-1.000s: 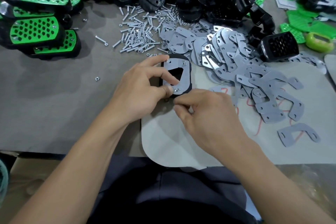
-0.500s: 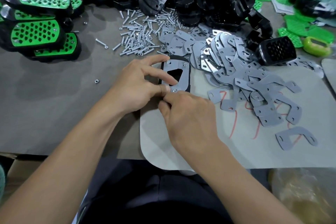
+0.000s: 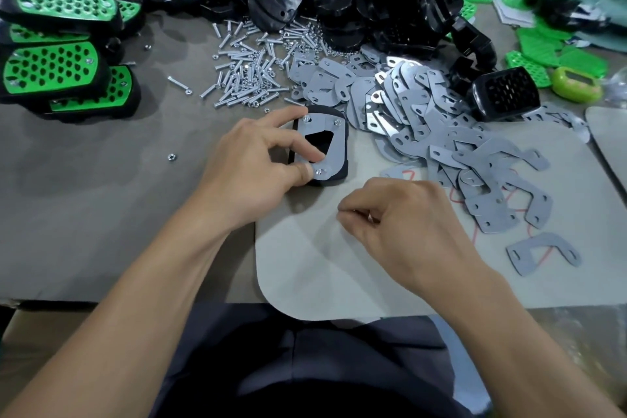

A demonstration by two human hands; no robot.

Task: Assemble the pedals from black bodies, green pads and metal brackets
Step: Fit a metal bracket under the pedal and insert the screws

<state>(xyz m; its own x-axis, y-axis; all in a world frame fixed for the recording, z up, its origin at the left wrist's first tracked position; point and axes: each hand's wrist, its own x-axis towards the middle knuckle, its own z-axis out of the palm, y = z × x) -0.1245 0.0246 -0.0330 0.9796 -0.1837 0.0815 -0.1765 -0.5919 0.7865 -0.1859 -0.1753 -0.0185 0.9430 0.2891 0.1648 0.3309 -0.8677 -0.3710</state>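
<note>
Black plastic under grey sheet metal is the piece being worked: a black body (image 3: 343, 153) lies at the far corner of the pale mat (image 3: 322, 265), with a metal bracket (image 3: 319, 127) laid on it and screw ends showing at three corners. It is gripped by the left hand (image 3: 251, 163): the index finger is curled over the far edge, another fingertip is pressed on the bracket, and the thumb is set beside the near screw. The right hand (image 3: 400, 224) is held near it over the mat, fingers curled and thumb pinched to fingertip. Whether a nut is pinched there cannot be told.

Fastening appears to be the step in hand. The bracket is best pressed flat so the holes line up, and each nut started square by fingertip. More hardware can be drawn from the screw heap (image 3: 247, 75) behind, with spare plates in the bracket pile (image 3: 424, 112) to the right.
</note>
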